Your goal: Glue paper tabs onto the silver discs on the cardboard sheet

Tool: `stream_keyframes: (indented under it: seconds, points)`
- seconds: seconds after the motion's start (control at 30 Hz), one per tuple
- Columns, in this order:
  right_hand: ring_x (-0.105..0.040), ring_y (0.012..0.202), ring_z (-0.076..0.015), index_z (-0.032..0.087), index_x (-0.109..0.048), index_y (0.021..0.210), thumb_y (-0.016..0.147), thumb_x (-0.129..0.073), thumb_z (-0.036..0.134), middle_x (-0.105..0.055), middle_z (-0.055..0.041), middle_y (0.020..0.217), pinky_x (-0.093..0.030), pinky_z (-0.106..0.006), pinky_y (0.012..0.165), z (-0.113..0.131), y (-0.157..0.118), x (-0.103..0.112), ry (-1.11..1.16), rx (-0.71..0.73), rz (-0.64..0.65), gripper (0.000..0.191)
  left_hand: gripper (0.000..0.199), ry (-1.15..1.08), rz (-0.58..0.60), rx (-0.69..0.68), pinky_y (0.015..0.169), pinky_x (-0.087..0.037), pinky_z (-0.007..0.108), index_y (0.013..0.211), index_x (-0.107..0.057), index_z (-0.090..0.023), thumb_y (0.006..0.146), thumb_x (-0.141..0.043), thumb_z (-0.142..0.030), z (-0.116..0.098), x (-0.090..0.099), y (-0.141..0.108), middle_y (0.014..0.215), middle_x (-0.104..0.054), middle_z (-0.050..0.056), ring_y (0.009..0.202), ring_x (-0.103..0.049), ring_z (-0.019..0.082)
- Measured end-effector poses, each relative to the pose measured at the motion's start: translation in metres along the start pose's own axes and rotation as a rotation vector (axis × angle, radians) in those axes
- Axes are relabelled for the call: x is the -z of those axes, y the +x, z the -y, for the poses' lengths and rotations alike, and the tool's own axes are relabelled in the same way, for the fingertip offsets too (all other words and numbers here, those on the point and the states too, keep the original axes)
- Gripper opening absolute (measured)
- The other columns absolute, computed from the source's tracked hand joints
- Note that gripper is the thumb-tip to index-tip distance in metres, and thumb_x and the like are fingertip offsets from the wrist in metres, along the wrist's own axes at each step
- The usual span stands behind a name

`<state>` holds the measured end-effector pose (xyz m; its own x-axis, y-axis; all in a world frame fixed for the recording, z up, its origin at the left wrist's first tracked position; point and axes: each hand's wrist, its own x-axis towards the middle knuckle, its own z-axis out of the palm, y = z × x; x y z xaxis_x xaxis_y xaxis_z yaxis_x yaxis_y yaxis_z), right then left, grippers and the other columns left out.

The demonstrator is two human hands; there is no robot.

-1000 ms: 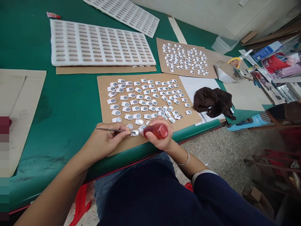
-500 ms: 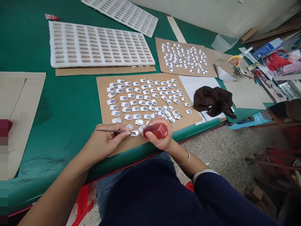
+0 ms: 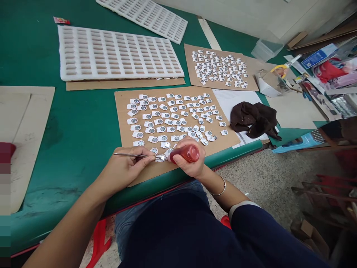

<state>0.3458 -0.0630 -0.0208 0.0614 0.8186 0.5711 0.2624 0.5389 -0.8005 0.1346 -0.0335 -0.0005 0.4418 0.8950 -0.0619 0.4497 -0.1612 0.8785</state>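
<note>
Hands: scarcely shifted since the earlier frame; my view has tipped slightly, and both hands keep their places around one tag [image 3: 161,158].
Table [image 3: 83,123]: green-topped, with dark scuffs at its near left.
Cardboard [image 3: 150,173]: brown, lying before me, spread with rows of tags; a second board [image 3: 252,82] behind it carries more.
Trays [image 3: 117,77]: white, slotted, two at the back.
Right side: a brown cloth [image 3: 252,119] partly over paper [image 3: 232,97], then a clear tub [image 3: 266,50] and yellow scissors [image 3: 279,69].
Room: pale wall [image 3: 223,18] behind, speckled floor [image 3: 251,175] below.
Tag: small, white, dark-ringed at its round end, near the cardboard's front edge.
Left hand [image 3: 129,163]: fingertips pinching a thin metal tool [image 3: 126,154], its tip at the tag.
Right hand [image 3: 192,167]: wrapped around a red bottle [image 3: 185,153], tilted, nozzle just beside the tag.
</note>
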Motion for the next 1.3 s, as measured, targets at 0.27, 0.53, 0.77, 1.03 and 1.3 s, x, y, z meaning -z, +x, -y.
stream_keyframes:
  seconds: [0.27,0.53,0.77,1.03,1.3]
  points:
    - [-0.059,0.066,-0.0178,0.022,-0.057,0.086,0.074,-0.071,0.034,-0.060,-0.0017,0.072,-0.050,-0.033,0.060,-0.001,0.000,-0.001,-0.011,0.028,0.009,0.022,0.030,-0.010,-0.002,-0.001,0.056,-0.051,0.026,0.078,-0.072,-0.021,0.080,-0.063,-0.050,0.000,-0.001,0.000,0.080,-0.073,0.004,0.071,-0.067,0.020]
    - [-0.061,0.068,-0.0179,0.022,-0.058,0.088,0.076,-0.070,0.037,-0.063,-0.0029,0.074,-0.053,-0.033,0.063,0.000,0.000,-0.003,-0.042,0.062,0.017,0.023,0.029,0.019,0.003,-0.018,0.057,-0.050,0.026,0.078,-0.072,-0.022,0.082,-0.062,-0.049,0.001,0.001,0.000,0.080,-0.073,0.003,0.071,-0.067,0.019]
    - [-0.062,0.068,-0.0174,0.022,-0.058,0.088,0.077,-0.069,0.040,-0.064,-0.0031,0.075,-0.053,-0.033,0.062,0.000,0.001,-0.004,-0.046,0.076,0.033,0.025,0.028,0.033,0.003,-0.032,0.057,-0.050,0.026,0.079,-0.072,-0.022,0.082,-0.061,-0.048,0.000,0.001,0.000,0.081,-0.073,0.003,0.072,-0.067,0.020]
    - [-0.063,0.065,-0.0164,0.023,-0.057,0.088,0.077,-0.069,0.043,-0.061,-0.0016,0.077,-0.055,-0.034,0.059,-0.003,-0.003,-0.001,0.110,-0.082,-0.036,0.025,0.030,0.003,-0.003,0.017,0.058,-0.052,0.027,0.080,-0.073,-0.022,0.080,-0.064,-0.051,0.002,0.001,0.000,0.081,-0.074,0.004,0.072,-0.067,0.020]
    - [-0.055,0.041,-0.0084,0.026,-0.043,0.093,0.085,-0.045,0.061,-0.053,-0.0004,0.076,-0.032,-0.021,0.028,-0.008,0.037,0.030,0.211,-0.311,-0.288,0.036,0.017,0.102,-0.227,-0.095,0.070,-0.056,0.029,0.083,-0.072,-0.027,0.080,-0.068,-0.043,-0.005,-0.007,-0.015,0.084,-0.075,-0.001,0.077,-0.070,0.019]
